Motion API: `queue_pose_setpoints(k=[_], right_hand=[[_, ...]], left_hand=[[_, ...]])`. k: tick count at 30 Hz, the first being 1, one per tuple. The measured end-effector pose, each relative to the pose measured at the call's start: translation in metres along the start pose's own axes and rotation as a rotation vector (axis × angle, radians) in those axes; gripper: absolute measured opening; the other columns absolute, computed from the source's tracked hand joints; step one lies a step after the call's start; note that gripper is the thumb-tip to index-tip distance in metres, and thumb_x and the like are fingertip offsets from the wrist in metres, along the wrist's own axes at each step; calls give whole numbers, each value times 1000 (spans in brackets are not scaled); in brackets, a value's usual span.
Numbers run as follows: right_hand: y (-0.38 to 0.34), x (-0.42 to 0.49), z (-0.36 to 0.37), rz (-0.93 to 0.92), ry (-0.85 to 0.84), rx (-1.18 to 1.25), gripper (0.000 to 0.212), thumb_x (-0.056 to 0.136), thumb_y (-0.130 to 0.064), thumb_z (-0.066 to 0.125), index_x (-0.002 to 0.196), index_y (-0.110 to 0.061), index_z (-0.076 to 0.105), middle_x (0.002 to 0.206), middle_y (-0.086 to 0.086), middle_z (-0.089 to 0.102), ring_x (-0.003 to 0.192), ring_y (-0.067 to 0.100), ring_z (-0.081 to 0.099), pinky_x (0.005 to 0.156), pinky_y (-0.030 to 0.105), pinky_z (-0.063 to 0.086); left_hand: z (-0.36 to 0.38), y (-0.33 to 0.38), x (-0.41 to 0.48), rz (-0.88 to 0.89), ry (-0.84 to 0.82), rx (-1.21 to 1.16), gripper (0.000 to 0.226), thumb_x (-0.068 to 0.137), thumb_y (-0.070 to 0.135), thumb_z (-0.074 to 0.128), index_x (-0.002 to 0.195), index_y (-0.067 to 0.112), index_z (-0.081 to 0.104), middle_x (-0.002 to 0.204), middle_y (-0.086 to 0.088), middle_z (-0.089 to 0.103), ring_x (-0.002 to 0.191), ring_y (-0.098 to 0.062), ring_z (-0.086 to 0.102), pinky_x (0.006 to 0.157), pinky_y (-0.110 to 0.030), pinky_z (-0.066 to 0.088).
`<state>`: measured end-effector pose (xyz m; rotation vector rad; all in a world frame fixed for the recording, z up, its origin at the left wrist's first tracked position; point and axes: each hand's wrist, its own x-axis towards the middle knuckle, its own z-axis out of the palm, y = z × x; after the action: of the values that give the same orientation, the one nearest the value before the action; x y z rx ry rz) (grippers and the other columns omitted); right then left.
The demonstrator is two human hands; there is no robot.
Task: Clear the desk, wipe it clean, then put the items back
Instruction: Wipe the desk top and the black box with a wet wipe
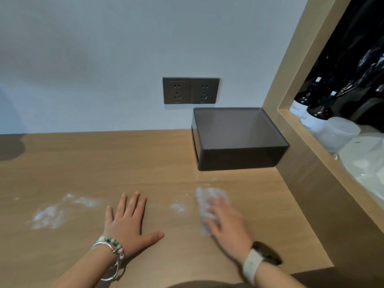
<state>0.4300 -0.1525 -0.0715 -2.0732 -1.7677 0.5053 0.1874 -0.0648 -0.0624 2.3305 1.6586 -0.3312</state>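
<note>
The pale wall (104, 59) fills the upper half of the view, and the wooden desk (166, 163) runs below it from edge to edge. On the right, a wooden shelf unit (291, 80) closes off the desk's end. Inside it stand dark bottles (318, 111) with white labels and a frosted white container (340, 132).

A dark open-topped box (239, 156) sits in the back right corner of the desk, against the wall and the shelf side. A double socket plate (190, 90) is set in the wall just above it.

The left hand (126, 221) lies flat on the desk near the front, fingers spread and straight, holding nothing. The right hand (226, 221), blurred, presses outstretched fingers on a white wipe (204, 200) in front of the box.

White powdery smears (47, 217) mark the wood left of the left hand. A smaller patch (176, 207) lies between the hands. Beaded bracelets (112, 246) circle the left wrist and a watch (264, 252) the right.
</note>
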Motion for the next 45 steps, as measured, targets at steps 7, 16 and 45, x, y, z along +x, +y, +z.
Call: queue_pose_setpoints(k=[7, 16, 45], right_hand=[[34, 47, -33, 566, 298, -27, 34, 95, -26, 46, 128, -23, 46, 146, 10, 36, 137, 30, 28, 111, 46, 28], [-5, 44, 12, -40, 104, -119, 47, 96, -30, 29, 142, -34, 35, 151, -7, 28, 144, 23, 18, 114, 39, 21], [-54, 88, 24, -76, -71, -86, 47, 101, -26, 33, 147, -26, 26, 157, -7, 16, 145, 12, 7, 116, 30, 4]], left_hand=[[-3, -16, 5, 48, -26, -66, 149, 15, 100, -7, 147, 30, -13, 140, 15, -33, 140, -16, -24, 113, -50, -9], [-6, -20, 12, 28, -96, -65, 132, 32, 89, 22, 146, 35, -15, 152, 17, -23, 142, -16, -21, 114, -50, -5], [-4, -23, 11, 52, -105, -58, 132, 31, 85, 25, 146, 35, -16, 152, 16, -24, 142, -19, -23, 113, -52, -6]])
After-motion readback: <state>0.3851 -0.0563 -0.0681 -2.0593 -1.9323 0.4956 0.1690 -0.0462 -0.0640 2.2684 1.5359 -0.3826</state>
